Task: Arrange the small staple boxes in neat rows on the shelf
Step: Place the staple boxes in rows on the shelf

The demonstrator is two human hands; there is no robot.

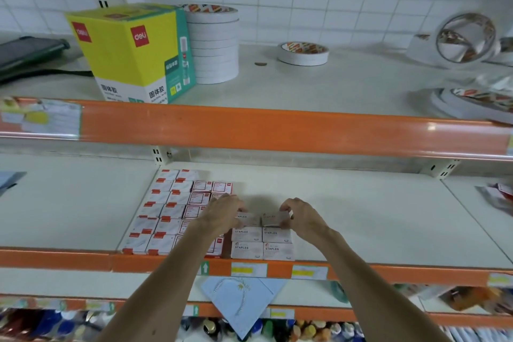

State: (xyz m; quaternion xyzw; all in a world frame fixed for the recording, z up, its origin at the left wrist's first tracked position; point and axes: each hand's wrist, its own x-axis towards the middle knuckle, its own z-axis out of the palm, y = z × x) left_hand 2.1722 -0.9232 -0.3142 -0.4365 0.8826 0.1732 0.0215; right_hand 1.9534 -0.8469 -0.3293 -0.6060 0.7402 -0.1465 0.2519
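Landmark: the orange front rail (361, 272) of the shelf (374, 216) you're working on.

- High above the rail, left: yellow carton (125, 50), with a tape-roll stack (215, 44) against its right side.
- Behind the rail, left: red-and-white boxes (161, 216) in tight columns running back from it.
- Next right: red-bordered boxes (202, 191), same block, partly hidden by your forearm.
- Your left hand (224, 212): fingers curled over the back-left grey box (248, 219), gripping it.
- Grey STAPLES boxes (262, 241): two wide, three deep. The front pair is right behind the rail and the held pair is farthest from it.
- Your right hand (301, 215): thumb and fingers pinch the back-right grey box (273, 219) at its right end. The held boxes sit just beside each other.
- High above the rail, right: single tape roll (303, 53).
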